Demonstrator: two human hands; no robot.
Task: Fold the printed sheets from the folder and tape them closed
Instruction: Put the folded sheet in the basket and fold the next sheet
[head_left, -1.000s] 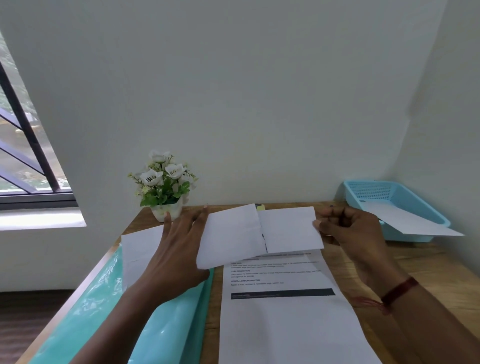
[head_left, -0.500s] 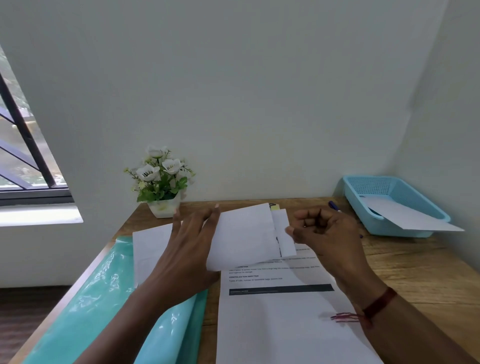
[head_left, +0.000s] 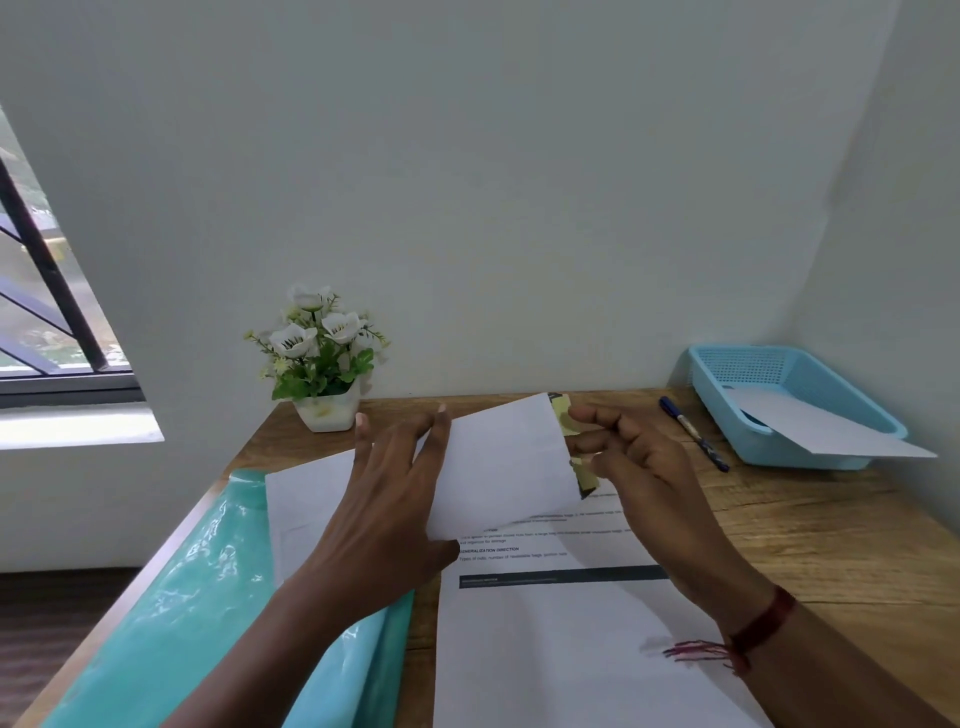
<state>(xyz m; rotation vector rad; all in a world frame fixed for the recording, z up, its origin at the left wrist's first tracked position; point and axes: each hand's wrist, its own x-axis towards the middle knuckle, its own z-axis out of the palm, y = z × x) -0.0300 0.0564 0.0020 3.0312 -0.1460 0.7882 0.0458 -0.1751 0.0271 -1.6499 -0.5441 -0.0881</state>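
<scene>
Viewed from my remote station: the folded sheet (head_left: 511, 462) sits over the far end of the table (head_left: 810, 535), between both hands, its lower edge overlapping the top of a printed sheet (head_left: 550, 639). A second ago it was open in two panels; now the right panel has swung across and closed onto the left, leaving one narrow piece. I judge this fold made and the taping not yet begun.

The left hand (head_left: 389, 499) is spread flat, fingers straight, on the folded sheet's left side, bracing it. The right hand (head_left: 636, 457), which brought the flap over, has its fingers loosely curled at the right edge; I cannot tell whether they pinch that edge or only touch it, nor whether the folded sheet lies flat or is tipped up.

Just behind that edge a yellow-green thing (head_left: 563, 418) peeks out; it may be the tape, but too much of it is hidden to say.

To the left the folder (head_left: 208, 597) lies on the table with a loose sheet (head_left: 306, 499) on it. To the right lies a pen (head_left: 693, 434); beyond it is a basket (head_left: 779, 452) with a white sheet (head_left: 821, 428) jutting over its rim. A plant (head_left: 322, 353) stands at the wall.
</scene>
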